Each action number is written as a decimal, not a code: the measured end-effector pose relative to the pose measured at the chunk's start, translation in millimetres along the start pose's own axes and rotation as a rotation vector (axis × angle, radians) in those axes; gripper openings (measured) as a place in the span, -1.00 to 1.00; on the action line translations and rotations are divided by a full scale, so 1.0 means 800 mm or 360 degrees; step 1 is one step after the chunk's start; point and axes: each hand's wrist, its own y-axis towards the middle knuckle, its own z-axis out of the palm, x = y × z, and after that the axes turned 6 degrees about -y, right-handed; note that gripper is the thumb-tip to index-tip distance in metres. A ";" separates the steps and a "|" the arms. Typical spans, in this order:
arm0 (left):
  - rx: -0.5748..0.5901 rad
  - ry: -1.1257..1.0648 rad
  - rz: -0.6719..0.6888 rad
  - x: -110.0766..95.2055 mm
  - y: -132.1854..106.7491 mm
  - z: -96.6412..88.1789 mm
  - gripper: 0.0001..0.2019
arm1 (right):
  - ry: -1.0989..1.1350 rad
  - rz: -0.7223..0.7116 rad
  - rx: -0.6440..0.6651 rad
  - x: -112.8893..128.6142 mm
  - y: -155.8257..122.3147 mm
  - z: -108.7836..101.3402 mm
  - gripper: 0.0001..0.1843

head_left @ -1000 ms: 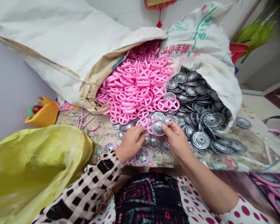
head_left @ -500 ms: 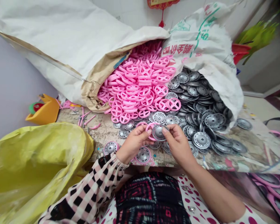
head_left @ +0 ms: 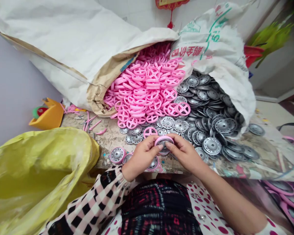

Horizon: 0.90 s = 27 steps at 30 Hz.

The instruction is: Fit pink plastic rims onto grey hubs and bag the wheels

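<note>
Both hands meet over the table's front edge. My left hand (head_left: 142, 158) and my right hand (head_left: 185, 153) pinch a pink plastic wheel rim (head_left: 163, 139) from either side, with a silver metal hubcap (head_left: 163, 147) seated in it. My fingers hide part of the hubcap. Just ahead of my hands lies a heap of pink spoked rims (head_left: 144, 88), spilling from a paper sack. A heap of silver hubcaps (head_left: 205, 111) lies to the right. Near my left wrist rests an assembled pink-and-silver wheel (head_left: 117, 155).
A white sack (head_left: 63, 45) and a woven sack (head_left: 218, 42) hold the heaps. A yellow plastic bag (head_left: 34, 176) bulges at the lower left. Pink scraps (head_left: 91, 122) lie on the worn table (head_left: 107, 140). More pink-rimmed wheels (head_left: 291, 202) sit low at the right.
My hands have moved closer together. The silver hubcap, earlier held against the front of the pink rim, now sits inside it. The rim has turned flatter, and my fingers wrap its edge.
</note>
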 end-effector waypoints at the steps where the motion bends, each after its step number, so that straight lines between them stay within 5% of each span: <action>1: -0.0018 0.0045 0.0008 0.002 -0.001 0.000 -0.77 | -0.0040 -0.0023 -0.0027 0.003 -0.003 0.002 -0.77; 6: -0.0057 -0.0025 -0.0048 0.007 -0.005 -0.006 -0.76 | 0.0010 -0.0036 -0.0259 0.012 -0.017 0.021 -0.77; 10: -0.0082 -0.0086 -0.0120 -0.008 -0.015 -0.026 -0.70 | -0.0017 0.0000 -0.0054 0.009 -0.010 0.023 -0.68; 16: -0.0522 0.0259 0.0001 -0.037 -0.048 -0.081 -0.73 | -0.0515 -0.0097 -0.0148 -0.005 0.007 0.007 -0.72; 22: -0.0423 0.0589 -0.0218 0.000 -0.072 -0.106 -0.74 | -0.1192 -0.0404 0.0057 -0.019 0.013 0.021 -0.73; 27: -0.0549 0.0945 -0.0123 0.022 -0.076 -0.117 -0.74 | -0.1591 -0.0467 0.0049 -0.020 0.029 0.037 -0.72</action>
